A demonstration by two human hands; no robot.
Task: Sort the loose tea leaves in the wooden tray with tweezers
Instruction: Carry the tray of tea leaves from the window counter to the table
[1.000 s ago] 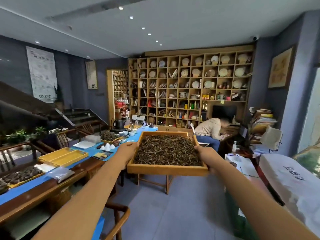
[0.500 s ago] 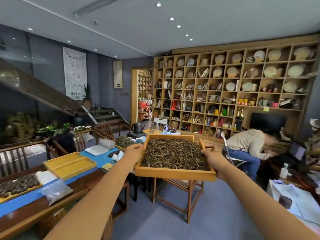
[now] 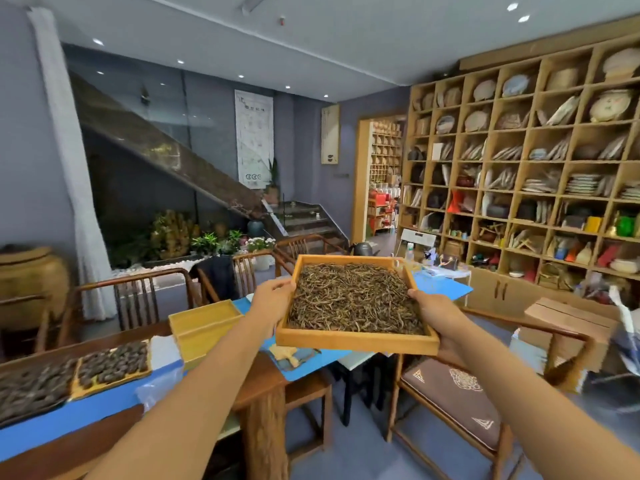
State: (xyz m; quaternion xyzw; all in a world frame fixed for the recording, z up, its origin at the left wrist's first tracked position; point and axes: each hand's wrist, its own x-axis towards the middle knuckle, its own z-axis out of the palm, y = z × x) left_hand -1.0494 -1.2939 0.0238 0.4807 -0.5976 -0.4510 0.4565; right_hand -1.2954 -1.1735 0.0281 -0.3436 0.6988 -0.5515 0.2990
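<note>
A: Where is the wooden tray [image 3: 356,339] at this point?

B: In the air above the near end of the tabletop [image 3: 104,412], held level. The left hand [image 3: 272,303] grips its left rim and the right hand [image 3: 438,315] grips its right rim, fingers curled round the edges. The tea leaves [image 3: 353,299] lie spread across the whole tray.

A: So which step is this?

B: Probably carrying it to a place to work; no sorting has begun, and no tweezers can be seen.

A: And next?

B: Likely setting it flat on the tabletop beside the yellow trays [image 3: 204,327], keeping it level so nothing spills.
</note>
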